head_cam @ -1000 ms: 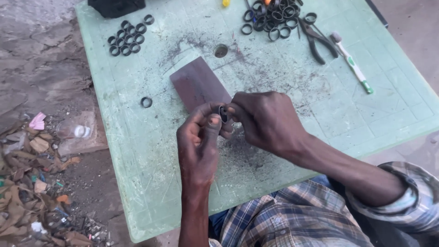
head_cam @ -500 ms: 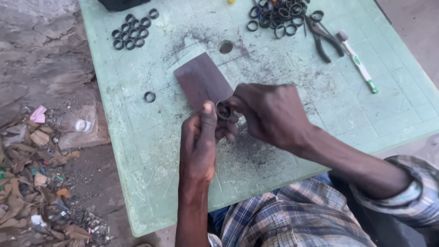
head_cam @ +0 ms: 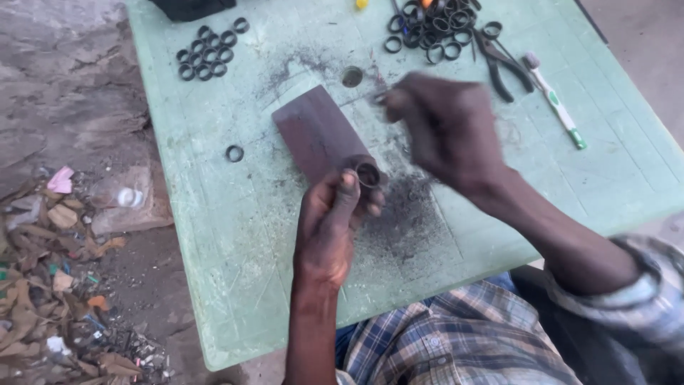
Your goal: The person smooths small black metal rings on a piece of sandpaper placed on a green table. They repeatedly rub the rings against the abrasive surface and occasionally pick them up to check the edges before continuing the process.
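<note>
My left hand (head_cam: 333, 221) pinches a small dark ring (head_cam: 368, 173) between thumb and fingers, just above the near end of a flat dark rectangular plate (head_cam: 318, 134) lying on the green table (head_cam: 235, 235). My right hand (head_cam: 445, 128) is blurred with motion, raised over the table to the right of the plate; its fingers are curled around what looks like a thin tool tip (head_cam: 381, 96), which I cannot make out clearly. Dark dust (head_cam: 410, 214) is spread on the table below both hands.
A cluster of black rings (head_cam: 206, 53) lies at the far left, one loose ring (head_cam: 234, 152) left of the plate. A bigger pile of rings (head_cam: 431, 28), pliers (head_cam: 502, 60) and a toothbrush (head_cam: 556, 100) lie far right. Litter (head_cam: 50, 257) covers the ground left.
My right hand has pulled away from the ring, going up and to the right. My left hand keeps hold of the ring near the plate's end.
</note>
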